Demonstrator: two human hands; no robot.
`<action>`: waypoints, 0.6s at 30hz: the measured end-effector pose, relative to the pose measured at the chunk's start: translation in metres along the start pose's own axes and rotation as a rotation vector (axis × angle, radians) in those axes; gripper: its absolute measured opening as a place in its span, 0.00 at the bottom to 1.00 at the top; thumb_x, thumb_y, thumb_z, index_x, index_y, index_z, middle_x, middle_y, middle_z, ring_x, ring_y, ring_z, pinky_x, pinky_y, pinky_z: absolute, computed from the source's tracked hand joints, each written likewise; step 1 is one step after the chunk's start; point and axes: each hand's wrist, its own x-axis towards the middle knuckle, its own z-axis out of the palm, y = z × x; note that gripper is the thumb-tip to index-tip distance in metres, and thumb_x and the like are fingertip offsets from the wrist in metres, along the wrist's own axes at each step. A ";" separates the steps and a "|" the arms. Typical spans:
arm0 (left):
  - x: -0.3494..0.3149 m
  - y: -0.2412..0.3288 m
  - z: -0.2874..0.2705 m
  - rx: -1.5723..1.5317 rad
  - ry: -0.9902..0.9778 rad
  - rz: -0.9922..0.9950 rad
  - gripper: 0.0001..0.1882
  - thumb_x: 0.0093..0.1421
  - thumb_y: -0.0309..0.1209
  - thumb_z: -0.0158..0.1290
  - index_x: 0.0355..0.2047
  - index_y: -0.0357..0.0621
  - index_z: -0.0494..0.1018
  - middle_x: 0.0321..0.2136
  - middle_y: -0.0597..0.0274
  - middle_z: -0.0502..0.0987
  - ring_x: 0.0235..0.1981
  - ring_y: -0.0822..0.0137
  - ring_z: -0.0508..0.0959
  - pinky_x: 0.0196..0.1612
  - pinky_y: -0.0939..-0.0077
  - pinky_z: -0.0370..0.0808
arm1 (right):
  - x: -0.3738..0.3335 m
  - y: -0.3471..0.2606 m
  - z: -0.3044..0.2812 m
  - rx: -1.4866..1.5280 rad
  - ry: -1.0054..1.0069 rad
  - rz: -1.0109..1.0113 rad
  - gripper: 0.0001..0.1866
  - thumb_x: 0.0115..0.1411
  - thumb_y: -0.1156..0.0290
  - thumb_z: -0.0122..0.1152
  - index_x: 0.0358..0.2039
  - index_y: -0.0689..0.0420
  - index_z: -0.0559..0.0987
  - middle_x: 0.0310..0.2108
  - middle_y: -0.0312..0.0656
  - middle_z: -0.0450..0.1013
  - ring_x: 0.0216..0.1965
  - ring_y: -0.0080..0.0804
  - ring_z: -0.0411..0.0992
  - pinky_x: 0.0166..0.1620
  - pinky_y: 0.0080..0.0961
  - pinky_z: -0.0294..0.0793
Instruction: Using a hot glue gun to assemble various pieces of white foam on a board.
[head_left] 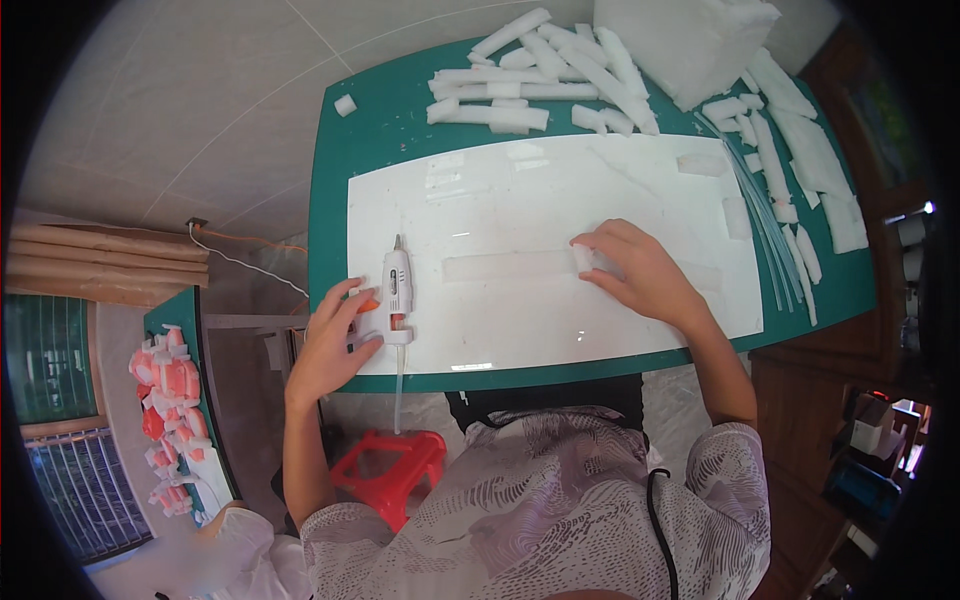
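A white hot glue gun [398, 285] lies at the left of a white board [520, 330], nozzle pointing away, with a clear glue stick [399, 390] trailing from its back end over the table edge. Beside it rests my left hand [335, 340], fingers and thumb apart. An orange piece [368, 304] shows by its fingertips; whether they touch it I cannot tell. My right hand [635, 270] pinches a small white foam block [583, 260] between thumb and fingers, at a long flat white foam strip [510, 266] lying across the board. The strip's right part is hidden under that hand.
White foam strips [540, 80] pile up on the green table top [335, 230] at the back, beside a large white foam block [690, 45]. Thin pale rods [770, 220] and more foam lie right. A red stool [395, 465] stands below; another person [250, 550] sits lower left.
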 end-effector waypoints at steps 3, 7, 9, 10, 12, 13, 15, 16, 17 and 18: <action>0.020 0.016 -0.026 0.130 0.098 0.132 0.19 0.52 0.21 0.59 0.46 0.37 0.72 0.48 0.53 0.72 0.46 0.61 0.75 0.47 0.73 0.72 | 0.001 -0.001 0.001 0.006 -0.002 -0.008 0.18 0.54 0.72 0.66 0.46 0.58 0.77 0.39 0.47 0.72 0.42 0.48 0.71 0.47 0.35 0.72; 0.089 0.038 -0.038 0.053 0.184 0.142 0.05 0.57 0.22 0.56 0.34 0.34 0.73 0.27 0.52 0.78 0.28 0.57 0.79 0.36 0.71 0.75 | -0.003 0.003 0.001 0.014 0.009 -0.017 0.18 0.54 0.72 0.67 0.46 0.58 0.77 0.39 0.47 0.72 0.42 0.48 0.71 0.47 0.35 0.72; 0.132 0.032 -0.038 0.086 0.202 0.198 0.06 0.58 0.24 0.56 0.34 0.34 0.73 0.27 0.53 0.78 0.27 0.56 0.79 0.35 0.71 0.75 | -0.002 0.001 0.000 0.020 0.022 -0.026 0.18 0.54 0.73 0.67 0.46 0.58 0.77 0.38 0.47 0.72 0.42 0.48 0.71 0.47 0.35 0.72; 0.157 0.020 -0.033 0.099 0.188 0.225 0.07 0.58 0.25 0.57 0.36 0.35 0.73 0.30 0.52 0.79 0.28 0.56 0.79 0.36 0.70 0.75 | -0.002 0.000 0.001 0.016 0.023 -0.029 0.18 0.54 0.73 0.66 0.46 0.59 0.77 0.39 0.47 0.72 0.42 0.47 0.71 0.47 0.35 0.72; 0.200 0.009 -0.023 0.150 0.137 0.255 0.13 0.57 0.26 0.58 0.43 0.38 0.72 0.38 0.53 0.79 0.36 0.54 0.79 0.41 0.67 0.75 | -0.001 -0.002 0.001 0.014 0.025 -0.040 0.18 0.54 0.73 0.65 0.46 0.60 0.76 0.39 0.47 0.72 0.42 0.47 0.71 0.47 0.35 0.72; 0.222 0.002 -0.013 0.158 0.152 0.308 0.16 0.57 0.26 0.58 0.46 0.40 0.72 0.43 0.53 0.77 0.41 0.54 0.78 0.44 0.66 0.74 | -0.001 -0.002 0.001 0.011 0.020 -0.033 0.18 0.54 0.73 0.65 0.46 0.60 0.77 0.39 0.47 0.72 0.43 0.46 0.71 0.47 0.35 0.72; 0.255 -0.014 0.009 0.169 0.169 0.358 0.19 0.57 0.26 0.59 0.49 0.42 0.71 0.48 0.54 0.76 0.45 0.54 0.77 0.48 0.65 0.74 | -0.001 -0.002 0.002 0.010 0.015 -0.031 0.18 0.54 0.73 0.66 0.46 0.60 0.77 0.39 0.47 0.72 0.43 0.46 0.71 0.47 0.35 0.72; 0.271 -0.021 0.019 0.231 0.203 0.395 0.20 0.56 0.27 0.59 0.50 0.43 0.71 0.49 0.54 0.75 0.47 0.53 0.76 0.49 0.65 0.73 | -0.001 -0.002 0.001 0.023 0.015 -0.030 0.18 0.54 0.73 0.66 0.46 0.60 0.77 0.39 0.47 0.72 0.43 0.46 0.71 0.47 0.35 0.72; 0.280 -0.020 0.024 0.292 0.233 0.433 0.21 0.56 0.27 0.60 0.51 0.43 0.71 0.51 0.54 0.74 0.50 0.52 0.75 0.51 0.65 0.73 | -0.002 0.000 0.001 0.038 0.016 -0.025 0.18 0.54 0.73 0.66 0.46 0.60 0.77 0.39 0.47 0.72 0.43 0.46 0.71 0.47 0.35 0.72; 0.286 -0.022 0.026 0.293 0.233 0.436 0.21 0.56 0.27 0.60 0.51 0.43 0.71 0.51 0.54 0.74 0.50 0.52 0.75 0.51 0.65 0.73 | -0.002 0.001 0.002 0.037 0.019 -0.025 0.18 0.54 0.73 0.66 0.46 0.60 0.77 0.39 0.47 0.72 0.43 0.46 0.71 0.47 0.35 0.72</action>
